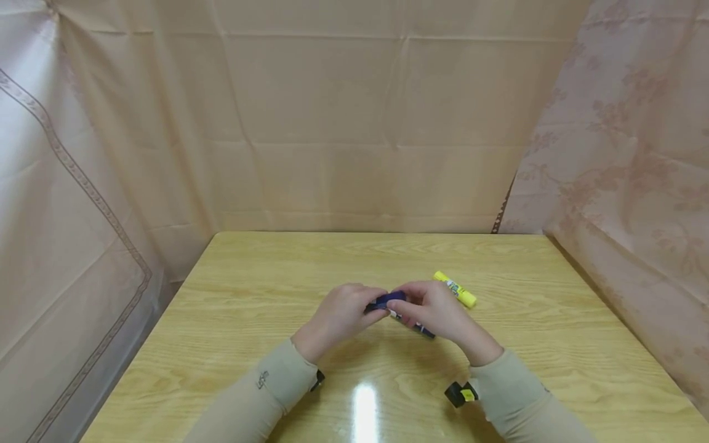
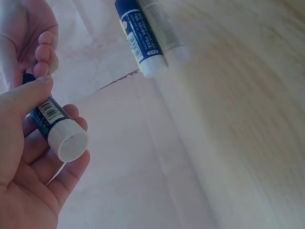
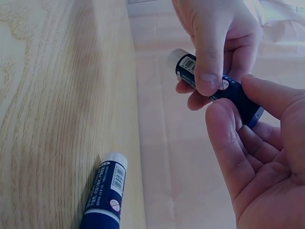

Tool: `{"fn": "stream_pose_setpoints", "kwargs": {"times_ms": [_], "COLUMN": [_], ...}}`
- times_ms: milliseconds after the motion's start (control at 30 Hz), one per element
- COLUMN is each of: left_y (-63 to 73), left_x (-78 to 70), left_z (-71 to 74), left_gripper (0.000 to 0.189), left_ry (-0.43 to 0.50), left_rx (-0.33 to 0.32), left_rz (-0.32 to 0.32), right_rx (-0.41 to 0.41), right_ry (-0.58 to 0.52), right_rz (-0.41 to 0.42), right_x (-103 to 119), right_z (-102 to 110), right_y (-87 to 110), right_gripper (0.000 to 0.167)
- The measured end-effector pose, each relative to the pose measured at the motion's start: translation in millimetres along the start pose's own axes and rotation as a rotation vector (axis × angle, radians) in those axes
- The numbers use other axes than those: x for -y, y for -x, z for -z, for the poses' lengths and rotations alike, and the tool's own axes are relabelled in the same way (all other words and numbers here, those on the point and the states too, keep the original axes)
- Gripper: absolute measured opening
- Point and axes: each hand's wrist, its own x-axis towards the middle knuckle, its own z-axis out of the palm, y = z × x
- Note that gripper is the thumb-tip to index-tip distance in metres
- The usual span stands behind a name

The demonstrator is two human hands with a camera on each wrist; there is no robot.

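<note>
Above the table, both hands hold one navy glue stick between them. My left hand grips its labelled body; in the left wrist view the thumb lies along the barcode label and the white base points outward. The right hand has its thumb and a finger on either side of the dark blue cap, which is on the stick. Just beneath the hands, a second navy glue stick with a white base lies on the table, partly hidden by the right hand in the head view.
A yellow tube with a printed label lies behind the right hand. The wooden table is bounded by a hanging beige cloth at the back and patterned cloths at both sides. Dark wrist devices sit at the cuffs.
</note>
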Motion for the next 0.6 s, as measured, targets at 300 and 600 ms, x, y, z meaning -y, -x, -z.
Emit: {"fn": "stream_pose_setpoints", "kwargs": {"times_ms": [300,600], "left_y": [-1.4,-3.1], "left_x": [-1.2,0.8], "left_z": [2.9,1.1], "left_gripper": [0.013,0.015], "left_ry": [0.044,0.123], "left_rx": [0.026,0.08], "left_rz": [-0.068,-0.105], "right_rx": [0.019,0.034], "right_ry": [0.062,0.142], "right_rz": [0.038,0.1], "right_x": [1.1,-2.9], "right_z": [3.1,7.8], "right_y": [1.3,0.9], "right_gripper": [0.021,0.017]}}
